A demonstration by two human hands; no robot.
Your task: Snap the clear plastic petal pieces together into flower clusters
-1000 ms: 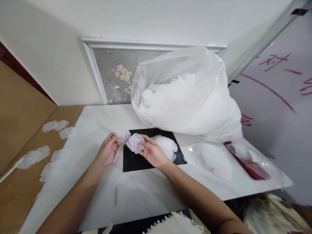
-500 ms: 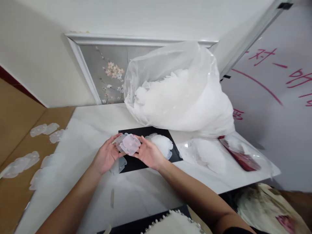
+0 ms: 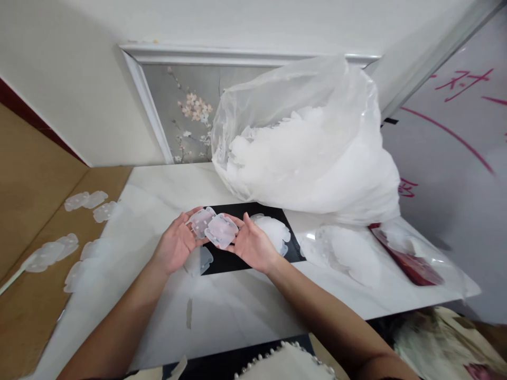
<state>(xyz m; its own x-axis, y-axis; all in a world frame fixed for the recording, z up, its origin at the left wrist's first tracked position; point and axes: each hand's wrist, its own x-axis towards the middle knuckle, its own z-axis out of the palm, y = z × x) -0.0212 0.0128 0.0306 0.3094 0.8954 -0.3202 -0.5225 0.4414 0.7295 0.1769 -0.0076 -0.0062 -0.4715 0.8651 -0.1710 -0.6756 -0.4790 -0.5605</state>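
Note:
My left hand [image 3: 176,244] and my right hand [image 3: 251,244] are raised side by side over a white marble table [image 3: 237,311]. Together they hold a small hinged piece of translucent plastic [image 3: 214,228] that lies unfolded: the left fingers grip one flap and the right fingers grip the other. Another clear plastic piece [image 3: 199,259] lies on the table just below my left hand. A heap of the same pieces [image 3: 272,232] rests on a black mat [image 3: 233,261] right of my right hand.
A big clear bag [image 3: 309,148] full of white plastic pieces stands at the back of the table. More pieces lie under clear film [image 3: 348,253] at the right, beside a red packet [image 3: 407,264]. Several pieces [image 3: 51,250] lie on brown cardboard at the left.
The two flaps came together in front of me, then spread a little again. A clear piece now lies on the table under my left hand.

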